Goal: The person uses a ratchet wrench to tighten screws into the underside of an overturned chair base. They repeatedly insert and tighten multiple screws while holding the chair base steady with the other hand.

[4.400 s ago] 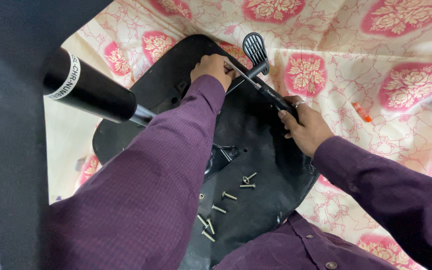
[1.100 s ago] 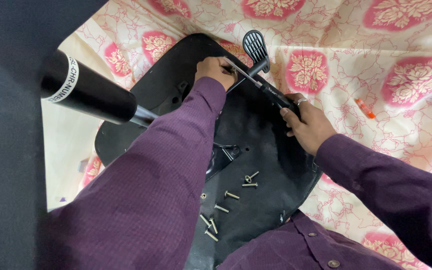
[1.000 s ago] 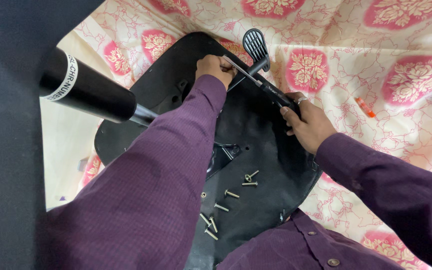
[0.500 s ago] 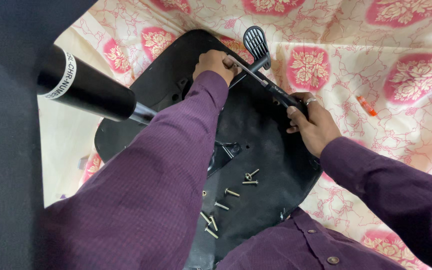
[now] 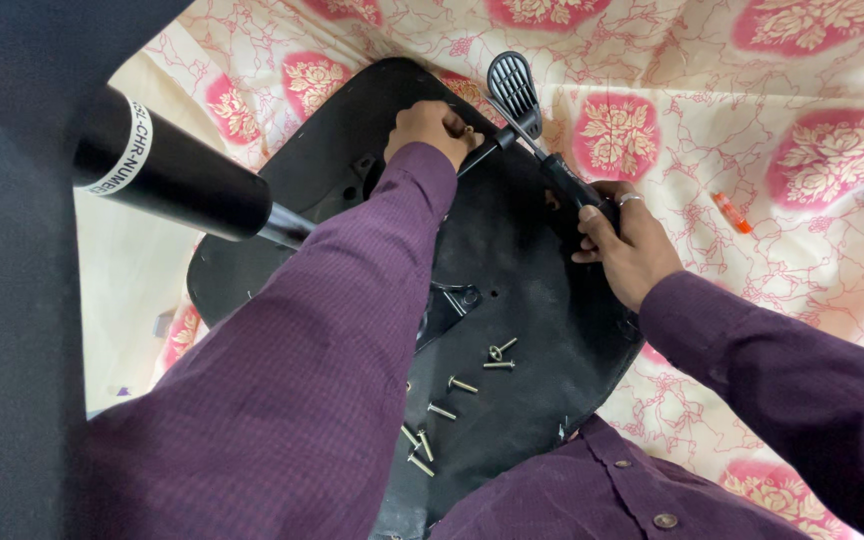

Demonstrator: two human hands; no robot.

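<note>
1 head-worn camera looked steeply down from close above the person's own arms onto a black seat underside (image 5: 512,300) lying on floral cloth (image 5: 752,100). No 2nd view was available for overlap.

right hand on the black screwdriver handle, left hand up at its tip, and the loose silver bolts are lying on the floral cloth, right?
Not quite: in the head view the loose silver bolts lie on the black upturned seat base, not the floral cloth. The right hand grips the black screwdriver handle; the left hand is at its tip.
</note>
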